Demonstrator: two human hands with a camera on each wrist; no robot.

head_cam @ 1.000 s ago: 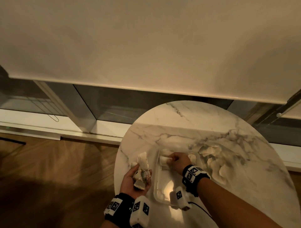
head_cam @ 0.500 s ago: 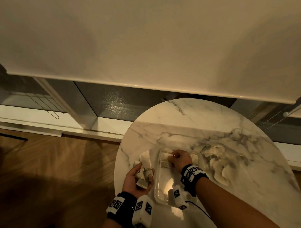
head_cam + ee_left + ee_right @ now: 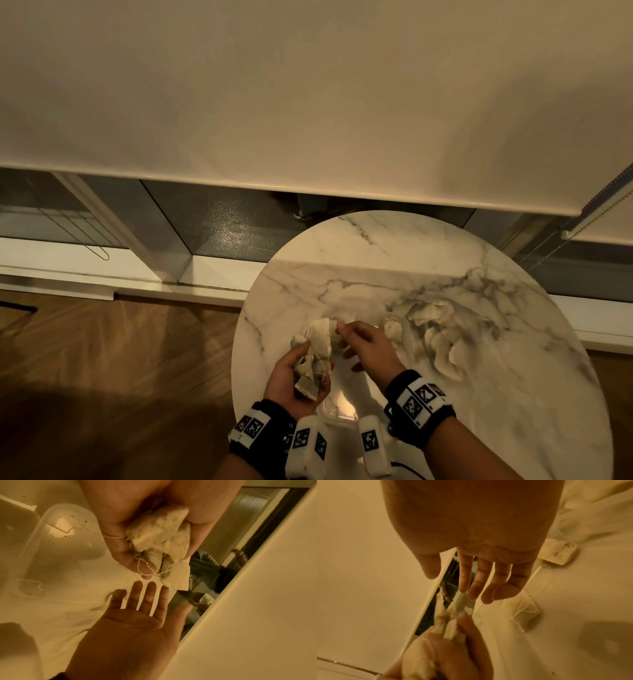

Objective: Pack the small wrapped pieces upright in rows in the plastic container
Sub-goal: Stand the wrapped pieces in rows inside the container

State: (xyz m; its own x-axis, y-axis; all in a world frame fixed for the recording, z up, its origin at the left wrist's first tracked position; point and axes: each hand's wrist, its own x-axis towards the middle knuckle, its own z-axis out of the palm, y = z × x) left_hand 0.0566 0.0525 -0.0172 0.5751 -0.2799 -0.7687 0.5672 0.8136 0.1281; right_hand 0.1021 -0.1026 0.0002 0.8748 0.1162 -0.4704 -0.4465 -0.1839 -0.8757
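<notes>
We are gripping bunch of wrapped pieces in left hand, fingers curling round them, strings trailing. Right hand is hovering just right of bunch, fingers straight and spread, holding nothing. Plastic container is sitting on marble table beneath both hands. Loose pile of pieces is lying farther right.

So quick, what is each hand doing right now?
Left hand: grips a bunch of small cream wrapped pieces with strings.
Right hand: open, fingers straight, holding nothing, reaching toward that bunch.
</notes>
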